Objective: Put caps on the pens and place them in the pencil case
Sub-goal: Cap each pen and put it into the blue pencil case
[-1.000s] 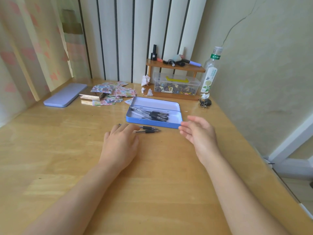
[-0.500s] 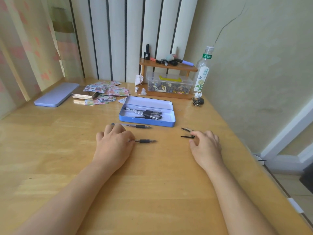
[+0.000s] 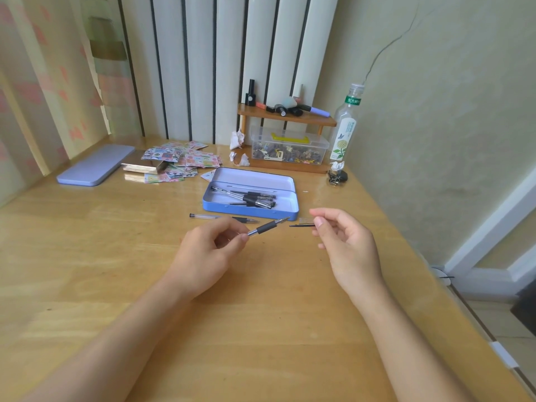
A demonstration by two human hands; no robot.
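My left hand (image 3: 207, 250) grips an uncapped pen (image 3: 268, 226) by its clear barrel, the black grip and tip pointing up and right. Held in my right hand (image 3: 345, 242) is a pen cap (image 3: 303, 225), its black clip pointing left toward the pen's tip, a small gap between them. A second uncapped pen (image 3: 222, 217) lies on the wooden table just in front of the open blue pencil case (image 3: 290, 198). Several capped black pens (image 3: 255, 198) lie inside the case.
The case's lilac lid (image 3: 95, 166) lies at far left. Patterned paper cards (image 3: 179, 162) are spread behind the case. A wooden shelf (image 3: 285, 117) over a clear box (image 3: 290, 149), a plastic bottle (image 3: 345, 126) and keys (image 3: 338, 177) stand at the back right. The table's right edge (image 3: 452, 300) is near.
My left hand has lifted one pen off the table. My right hand has picked up a cap from the table and raised it toward the pen's tip.
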